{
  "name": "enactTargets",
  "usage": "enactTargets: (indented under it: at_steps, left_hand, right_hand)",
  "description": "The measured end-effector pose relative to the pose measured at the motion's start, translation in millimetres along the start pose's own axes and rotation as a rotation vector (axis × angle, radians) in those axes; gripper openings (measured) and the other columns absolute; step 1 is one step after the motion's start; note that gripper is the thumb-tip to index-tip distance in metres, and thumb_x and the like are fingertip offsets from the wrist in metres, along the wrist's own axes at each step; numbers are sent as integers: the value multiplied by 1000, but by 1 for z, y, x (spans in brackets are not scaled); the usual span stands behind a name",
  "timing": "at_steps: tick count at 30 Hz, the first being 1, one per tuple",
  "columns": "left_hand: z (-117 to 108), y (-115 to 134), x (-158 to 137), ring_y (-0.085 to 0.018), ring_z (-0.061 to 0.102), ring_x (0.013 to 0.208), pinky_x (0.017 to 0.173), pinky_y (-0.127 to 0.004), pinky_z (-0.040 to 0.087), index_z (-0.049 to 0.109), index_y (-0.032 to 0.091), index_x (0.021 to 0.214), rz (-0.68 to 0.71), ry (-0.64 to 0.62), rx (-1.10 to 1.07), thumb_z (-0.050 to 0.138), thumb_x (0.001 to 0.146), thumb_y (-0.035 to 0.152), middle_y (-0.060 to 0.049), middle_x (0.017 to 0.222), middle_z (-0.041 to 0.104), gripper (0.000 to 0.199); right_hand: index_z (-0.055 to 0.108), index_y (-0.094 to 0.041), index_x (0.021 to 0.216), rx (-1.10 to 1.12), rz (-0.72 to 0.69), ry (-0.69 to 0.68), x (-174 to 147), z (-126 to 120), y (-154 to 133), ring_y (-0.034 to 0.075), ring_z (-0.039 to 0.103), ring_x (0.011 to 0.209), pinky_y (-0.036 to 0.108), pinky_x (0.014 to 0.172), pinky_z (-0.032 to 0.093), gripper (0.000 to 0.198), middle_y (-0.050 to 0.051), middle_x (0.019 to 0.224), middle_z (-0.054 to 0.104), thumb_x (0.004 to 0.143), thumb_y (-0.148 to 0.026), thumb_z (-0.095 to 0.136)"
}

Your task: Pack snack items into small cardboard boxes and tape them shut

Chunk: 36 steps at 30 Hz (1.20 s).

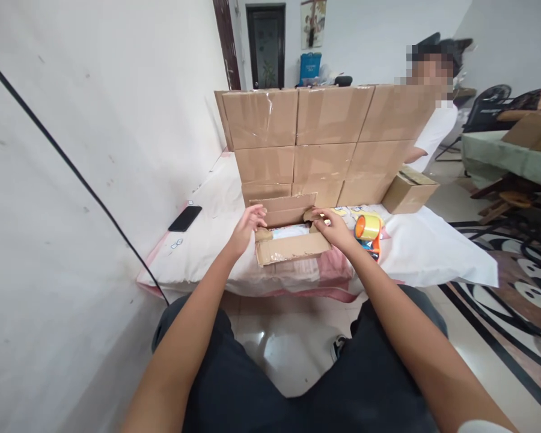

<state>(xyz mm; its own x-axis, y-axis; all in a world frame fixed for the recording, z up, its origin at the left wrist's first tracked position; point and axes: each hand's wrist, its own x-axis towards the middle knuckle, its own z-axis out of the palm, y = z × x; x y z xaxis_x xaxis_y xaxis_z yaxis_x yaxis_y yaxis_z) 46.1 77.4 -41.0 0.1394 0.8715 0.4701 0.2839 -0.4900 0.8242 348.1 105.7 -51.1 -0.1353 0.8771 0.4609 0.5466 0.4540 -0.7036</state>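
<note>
Open carton [293, 240]: small corrugated box at the near edge of the surface [207, 240], just in front of the stacked wall of boxes; near flap [292, 248] folded outward toward the viewer, far flap [283, 203] standing up.
Contents: something pale, white and light blue [291, 231], lying inside; exact item too small to tell.
Left hand [247, 225]: at the carton's left side, fingers partly spread and curled over the left side flap [264, 234], touching it rather than gripping hard.
Right hand [331, 225]: at the carton's right side, fingers bent and pressing down on the right side flap [310, 215].
Handling, as a judgement: likely light; cardboard stiff along the walls but flaps bend readily at the creases and can tear at the corners; surface dry, not slippery.
Where to take hold: by the two short side walls or underneath, not by the loose flaps.
Tape dispenser [368, 231]: yellow roll on a red-and-blue holder, lying just right of the right hand.
Stacked boxes [315, 138]: taped shut, three rows high behind the carton.
Phone [185, 218]: dark, flat on the surface, well to the left.
Loose box [409, 191]: at the right end of the stack, near another person in a white shirt [435, 129].
</note>
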Motion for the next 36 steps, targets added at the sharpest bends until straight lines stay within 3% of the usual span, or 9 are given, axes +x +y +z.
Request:
enactTargets:
  at_steps: [3, 9, 18, 21, 24, 28, 30, 33, 36]
  left_hand:
    - [12, -4, 0, -19, 58, 104, 93, -34, 50, 48, 24, 130, 42, 86, 103, 51, 94, 45, -10, 123, 51, 42]
    - [18, -15, -4, -23, 48, 123, 99, -38, 47, 38, 24, 135, 71, 324, 177, 59, 90, 35, -14, 136, 41, 51]
    - [4, -28, -3, -22, 66, 110, 106, -43, 46, 58, 23, 124, 80, 99, 116, 40, 102, 45, -8, 109, 72, 35]
    - [0, -34, 0, -22, 66, 109, 104, -44, 48, 54, 22, 126, 95, 151, 87, 36, 103, 44, -8, 106, 70, 37]
    - [-1, -37, 3, -23, 61, 119, 101, -44, 51, 51, 23, 131, 115, 204, 95, 25, 104, 47, -11, 120, 62, 45]
    - [0, -37, 6, -30, 42, 141, 117, -48, 36, 61, 26, 128, 149, 165, 183, 53, 93, 54, -12, 146, 45, 45]
    - [-2, -34, 8, -34, 30, 150, 123, -51, 26, 60, 28, 132, 160, 123, 243, 64, 86, 52, -11, 158, 35, 52]
    - [-7, -25, 9, -33, 20, 155, 124, -52, 21, 34, 28, 156, 184, 60, 436, 60, 89, 50, -12, 167, 23, 75]
    - [-12, -12, 10, -27, 44, 142, 122, -53, 23, 36, 29, 155, 155, -135, 696, 48, 97, 44, -10, 150, 53, 61]
  right_hand:
    - [65, -18, 116, 50, 47, 74, -5, 3, 1, 25, 69, 100, 43, 86, 57, 36, 15, 129, 68, 86, -35, 55]
    - [64, -19, 121, 132, 34, 58, -13, -9, 2, 26, 70, 102, 43, 87, 59, 39, 14, 122, 69, 93, -43, 53]
    - [39, -25, 156, -217, -357, -264, -33, -39, 16, 38, 41, 143, 62, 118, 33, 73, 15, 155, 44, 86, -35, 60]
    - [38, -26, 156, -34, -257, -237, -36, -25, 9, 37, 37, 146, 59, 121, 29, 78, 15, 157, 41, 85, -46, 64]
    - [36, -27, 155, 233, 87, -16, -32, -2, -2, 31, 47, 139, 52, 118, 35, 71, 13, 154, 45, 89, -44, 56]
    - [45, -25, 149, 414, 475, 73, -22, 18, -8, 29, 57, 126, 49, 112, 43, 73, 11, 139, 58, 77, -29, 58]
    - [48, -26, 146, 433, 481, 86, -17, 20, -8, 29, 56, 127, 48, 111, 44, 75, 10, 140, 58, 72, -27, 59]
    - [43, -27, 150, 447, 357, 150, -11, 18, -6, 29, 53, 131, 47, 110, 45, 83, 10, 153, 48, 69, -27, 63]
    - [41, -26, 150, 444, 189, 193, -3, 13, -6, 30, 51, 134, 49, 109, 45, 81, 11, 157, 44, 71, -29, 60]
